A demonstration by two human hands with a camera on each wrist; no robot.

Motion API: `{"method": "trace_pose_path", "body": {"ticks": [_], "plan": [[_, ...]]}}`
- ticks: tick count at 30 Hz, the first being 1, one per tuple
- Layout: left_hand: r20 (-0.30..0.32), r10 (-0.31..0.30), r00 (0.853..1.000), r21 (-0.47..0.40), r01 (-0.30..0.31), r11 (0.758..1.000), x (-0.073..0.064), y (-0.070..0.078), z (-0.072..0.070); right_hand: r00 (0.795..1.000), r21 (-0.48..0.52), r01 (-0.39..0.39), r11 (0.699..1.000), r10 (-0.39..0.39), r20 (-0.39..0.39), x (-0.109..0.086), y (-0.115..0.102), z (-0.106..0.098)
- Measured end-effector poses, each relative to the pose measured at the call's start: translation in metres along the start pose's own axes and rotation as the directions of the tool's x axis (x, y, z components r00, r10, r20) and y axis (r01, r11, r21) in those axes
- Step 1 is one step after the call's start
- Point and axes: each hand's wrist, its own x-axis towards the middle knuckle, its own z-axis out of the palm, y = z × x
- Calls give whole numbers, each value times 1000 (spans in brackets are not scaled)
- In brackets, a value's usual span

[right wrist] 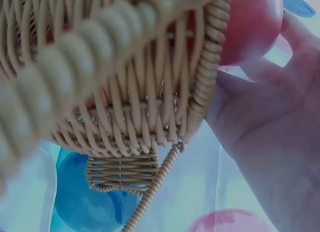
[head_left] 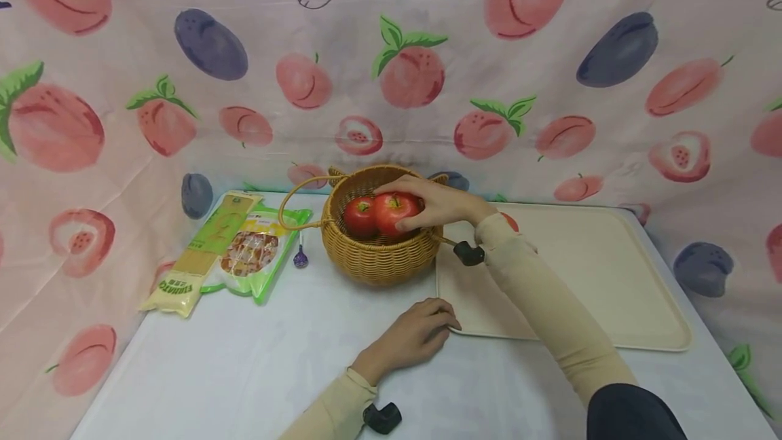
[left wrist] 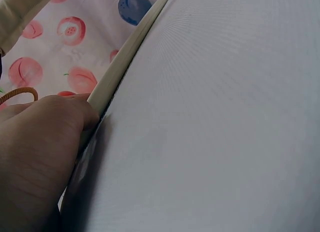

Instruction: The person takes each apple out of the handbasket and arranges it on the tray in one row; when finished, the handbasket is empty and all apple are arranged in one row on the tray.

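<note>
Only hd cam: R-hand [head_left: 444, 201] apple [head_left: 394, 214] top

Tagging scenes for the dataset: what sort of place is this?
Likely a staged tabletop recording setup: a white-covered table against a fruit-print cloth backdrop, with a wicker basket of red apples and a cream tray laid out.
</note>
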Motion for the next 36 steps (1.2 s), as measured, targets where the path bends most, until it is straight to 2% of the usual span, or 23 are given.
{"method": "trace_pose_path", "body": {"ticks": [6,14,21,28,36], "plan": [[-1,-13,1000,-3,13,1000,-1,2,-1,1000,15,11,1000,-10,-24,-7,-2,-4],[2,-12,1000,-6,12,1000,0,2,1,995,23,-53,998,55,-86,-19,-4,-7],[-10,0,1000,5,0,1000,0,1,-1,986,86,-5,996,19,-163,-31,-5,-11],[-10,-5,1000,4,5,1000,0,0,-1,980,161,13,987,19,-197,-41,-4,-12],[-23,16,1000,9,-15,1000,2,1,-1,972,230,-20,973,73,-223,-61,-30,-18]]}}
